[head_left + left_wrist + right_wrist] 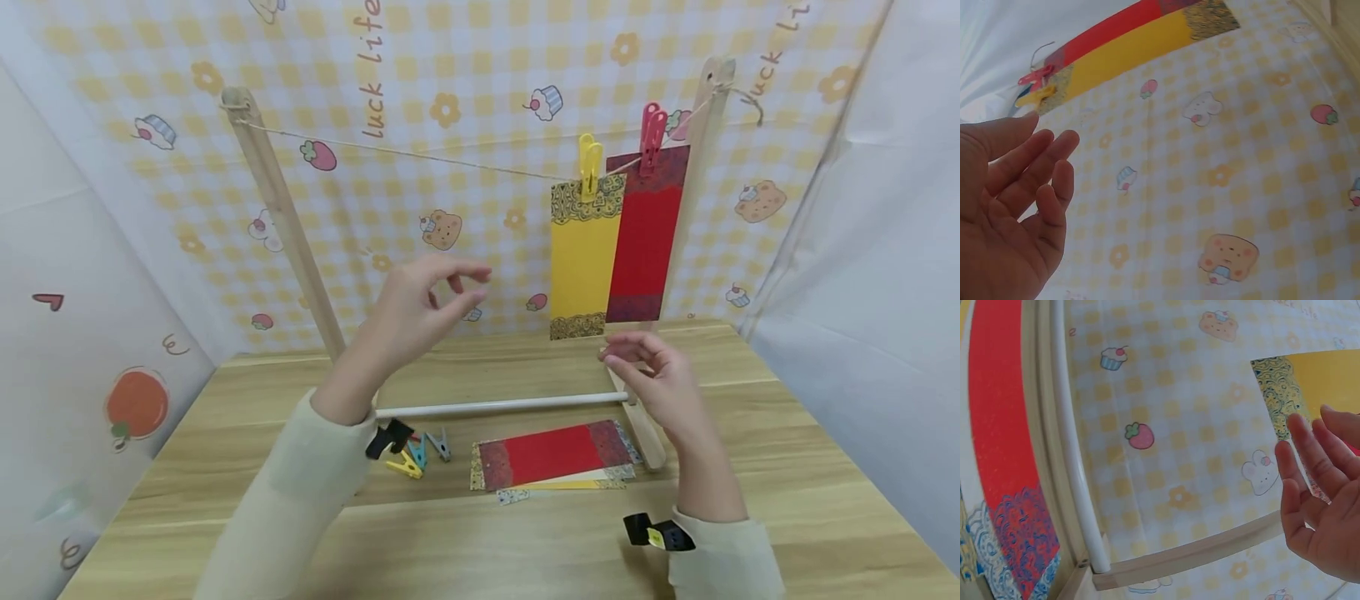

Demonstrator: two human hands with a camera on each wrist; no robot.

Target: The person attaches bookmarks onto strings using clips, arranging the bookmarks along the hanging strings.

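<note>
A yellow card (585, 267) with patterned ends hangs from the string, held by a yellow clothespin (590, 167). To its right a red card (647, 242) hangs under two pink clothespins (652, 137) near the right post. My left hand (427, 300) is raised in mid-air left of the yellow card, its fingers loosely bent and nothing in them. Just below the hanging cards is my right hand (652, 379), also holding nothing, its fingertips near the yellow card's lower end. The right wrist view shows that hand (1325, 487) overlapping the yellow card (1325, 378).
Two wooden posts (281, 208) carry the string (405, 152); a white rod (502, 406) joins them low down. On the table lies a stack of cards with a red card (555, 454) on top. Several loose clothespins (417, 452) lie beside my left sleeve.
</note>
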